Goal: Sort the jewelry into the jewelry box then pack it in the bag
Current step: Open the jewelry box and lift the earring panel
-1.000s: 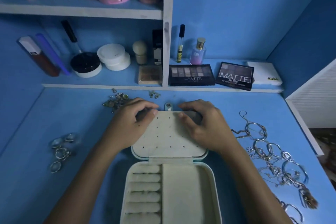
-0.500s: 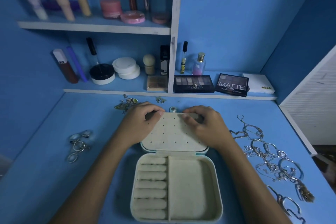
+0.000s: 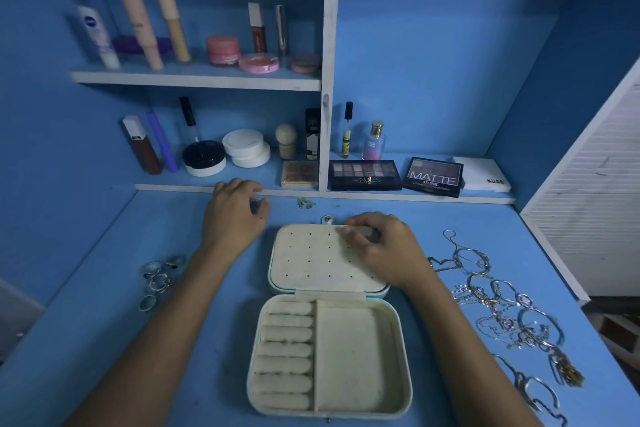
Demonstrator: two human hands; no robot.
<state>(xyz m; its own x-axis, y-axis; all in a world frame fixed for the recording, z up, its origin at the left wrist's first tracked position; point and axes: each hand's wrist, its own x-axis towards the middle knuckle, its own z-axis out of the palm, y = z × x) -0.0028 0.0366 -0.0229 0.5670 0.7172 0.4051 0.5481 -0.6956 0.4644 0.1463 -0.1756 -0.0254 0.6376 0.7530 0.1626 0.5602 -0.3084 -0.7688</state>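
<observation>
- On the blue desk (image 3: 104, 340), centre: jewelry box (image 3: 329, 354) lies fully open, tray toward the person, perforated lid panel (image 3: 318, 258) flat behind it; all compartments empty
- right hand (image 3: 384, 250) rests on the lid's far right corner, fingers curled over the edge, thumb on the panel; looks like steadying, not lifting
- left hand (image 3: 235, 215) is at the back of the desk over a small earring pile, fingers curled down; cannot tell if it has pinched a piece yet
- More earrings (image 3: 305, 203) lie loose just right of that hand
- rings (image 3: 157, 279) sit left of the box; chains and bangles (image 3: 498, 308) are tangled to the right
- Handling: earrings look tiny, light, hard, easy to drop, so fingertip pinch on the body, post free for the lid holes
- Chains are limp and likely to snag: lift one at a time by one end
- Box looks rigid and light; carry it closed, gripped by its sides
</observation>
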